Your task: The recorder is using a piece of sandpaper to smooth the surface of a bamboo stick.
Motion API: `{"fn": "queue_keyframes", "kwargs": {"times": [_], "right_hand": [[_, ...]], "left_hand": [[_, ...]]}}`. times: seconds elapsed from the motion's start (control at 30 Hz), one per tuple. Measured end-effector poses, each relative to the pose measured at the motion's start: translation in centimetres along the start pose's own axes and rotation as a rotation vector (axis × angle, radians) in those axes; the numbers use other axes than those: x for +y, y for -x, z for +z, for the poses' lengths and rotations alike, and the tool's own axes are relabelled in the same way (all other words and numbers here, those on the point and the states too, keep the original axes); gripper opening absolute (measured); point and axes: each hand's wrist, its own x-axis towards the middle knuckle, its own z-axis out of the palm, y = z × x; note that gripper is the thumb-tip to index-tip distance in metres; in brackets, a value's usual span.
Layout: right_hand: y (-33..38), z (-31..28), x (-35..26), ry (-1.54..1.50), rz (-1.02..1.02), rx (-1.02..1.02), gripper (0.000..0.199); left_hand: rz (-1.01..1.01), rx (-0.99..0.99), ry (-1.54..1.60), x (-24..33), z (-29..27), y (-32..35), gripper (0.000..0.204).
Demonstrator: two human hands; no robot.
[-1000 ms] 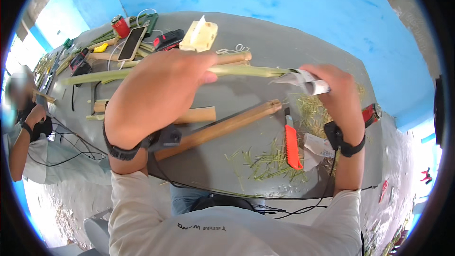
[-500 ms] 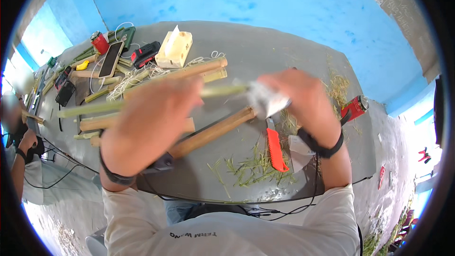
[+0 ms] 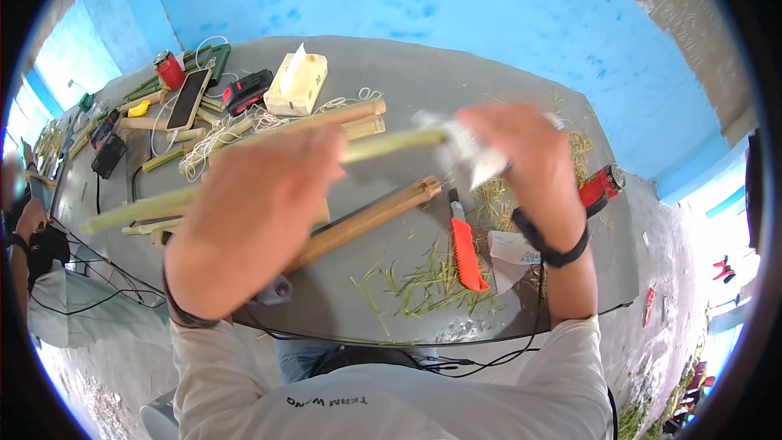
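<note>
- Left hand: closed around slender pale-green bamboo stick; fingers mostly hidden under the back of the hand.
- Right hand: grasping crumpled white-and-grey paper sheet at the stick's right end; blurred, can't tell if the sheet goes all the way around.
- Stick: held above grey tabletop, slanting, left end nearer the person.
- Handling, my judgement: left grip firm, well apart from the sheet; sheet snug, pressure even, stick turned a little so all sides get contact; mind any splinters at the end.
- Counts: one stick in hand, one sheet in hand.
- One flat pale paper piece, one orange-handled knife with grey blade just beside it.
- Two red cans: far left, right.
- One cream tissue box, one dark-screened phone.
- One thick tan bamboo pole in front; other bamboo pieces overlap, can't count.
- Green shavings: too many to count.
</note>
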Motion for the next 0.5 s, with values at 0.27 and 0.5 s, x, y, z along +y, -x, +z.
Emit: {"fn": "queue_keyframes", "kwargs": {"times": [0.27,0.5], "right_hand": [[0.2,-0.9,1.9,0.005,0.057,-0.058,0.033],[-0.4,-1.2,2.5,-0.102,0.049,-0.051,0.034]], "left_hand": [[0.014,0.054,-0.015,-1.9,-0.7,0.4,0.015],[-0.115,0.09,-0.004,-1.3,-1.6,0.6,0.011]]}}
